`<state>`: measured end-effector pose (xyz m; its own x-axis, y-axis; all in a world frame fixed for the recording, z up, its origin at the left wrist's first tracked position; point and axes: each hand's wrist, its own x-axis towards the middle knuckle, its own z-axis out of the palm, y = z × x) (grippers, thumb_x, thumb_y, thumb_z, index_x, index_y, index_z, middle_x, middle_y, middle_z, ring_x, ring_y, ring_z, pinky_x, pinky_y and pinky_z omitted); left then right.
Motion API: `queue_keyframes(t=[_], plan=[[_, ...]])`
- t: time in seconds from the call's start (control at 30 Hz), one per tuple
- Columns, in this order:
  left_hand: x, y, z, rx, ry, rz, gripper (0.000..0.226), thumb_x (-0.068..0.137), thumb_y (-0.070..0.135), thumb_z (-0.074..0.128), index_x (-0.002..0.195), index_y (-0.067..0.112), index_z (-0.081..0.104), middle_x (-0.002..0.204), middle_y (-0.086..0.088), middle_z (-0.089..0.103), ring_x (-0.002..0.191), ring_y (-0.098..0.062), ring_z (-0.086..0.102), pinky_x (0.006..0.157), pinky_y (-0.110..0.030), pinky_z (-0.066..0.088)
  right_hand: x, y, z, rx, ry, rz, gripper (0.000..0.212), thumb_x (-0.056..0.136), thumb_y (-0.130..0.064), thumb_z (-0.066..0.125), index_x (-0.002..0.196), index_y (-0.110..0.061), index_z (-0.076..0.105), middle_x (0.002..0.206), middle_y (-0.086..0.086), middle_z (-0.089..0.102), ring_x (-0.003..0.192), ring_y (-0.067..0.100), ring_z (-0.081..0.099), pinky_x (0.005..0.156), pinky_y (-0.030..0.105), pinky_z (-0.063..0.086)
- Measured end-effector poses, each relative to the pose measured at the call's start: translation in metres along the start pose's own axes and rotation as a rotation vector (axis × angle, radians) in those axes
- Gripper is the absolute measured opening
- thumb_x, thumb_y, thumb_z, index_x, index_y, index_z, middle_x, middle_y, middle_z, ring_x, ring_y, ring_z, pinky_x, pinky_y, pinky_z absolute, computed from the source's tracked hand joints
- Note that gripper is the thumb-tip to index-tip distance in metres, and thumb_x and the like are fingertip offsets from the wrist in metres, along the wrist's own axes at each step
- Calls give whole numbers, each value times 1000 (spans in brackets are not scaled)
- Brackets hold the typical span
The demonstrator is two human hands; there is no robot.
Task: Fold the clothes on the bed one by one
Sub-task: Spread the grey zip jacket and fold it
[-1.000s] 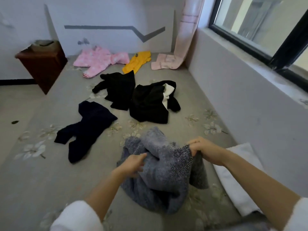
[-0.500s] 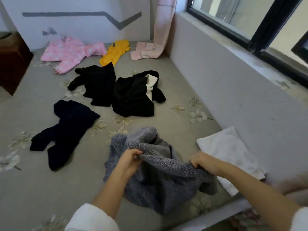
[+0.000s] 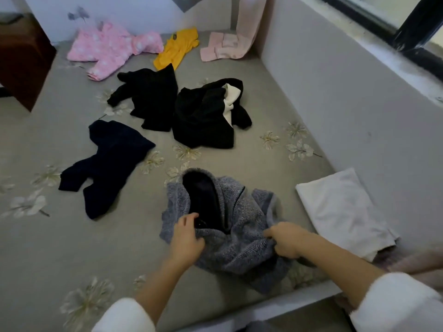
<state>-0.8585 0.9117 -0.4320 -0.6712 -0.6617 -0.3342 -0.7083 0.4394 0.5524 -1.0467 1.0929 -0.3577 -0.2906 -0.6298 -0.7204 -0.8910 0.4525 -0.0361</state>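
Dim daylight, soft wide-angle blur

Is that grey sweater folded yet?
Not folded: the grey sweater lies bunched, dark lining showing, left hand and right hand gripping it.

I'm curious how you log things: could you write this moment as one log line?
item: grey knitted sweater, crumpled on grey floral bedsheet | left hand: grips it | right hand: grips it

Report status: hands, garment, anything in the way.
Left hand and right hand both grip grey sweater. Sweater bunched on bed, not yet folded. White cloth lies right of it, apart.
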Motion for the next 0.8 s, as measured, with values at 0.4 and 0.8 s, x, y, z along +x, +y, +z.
queue_keyframes(t=[0.4,0.8], plan=[[3,43,35,317,-1031,-36,44,93,38,50,126,8,54,118,-13,60,91,-35,65,77,-41,53,-23,65,12,783,465,651,25,96,-21,40,95,-1,54,109,25,62,97,37,57,74,35,40],[82,0,11,-348,-78,-330,38,93,23,54,125,3,52,120,-16,59,103,-35,59,89,-43,50,9,60,5,1208,656,689,26,88,-4,38,99,-17,59,98,4,61,88,26,56,76,41,48]])
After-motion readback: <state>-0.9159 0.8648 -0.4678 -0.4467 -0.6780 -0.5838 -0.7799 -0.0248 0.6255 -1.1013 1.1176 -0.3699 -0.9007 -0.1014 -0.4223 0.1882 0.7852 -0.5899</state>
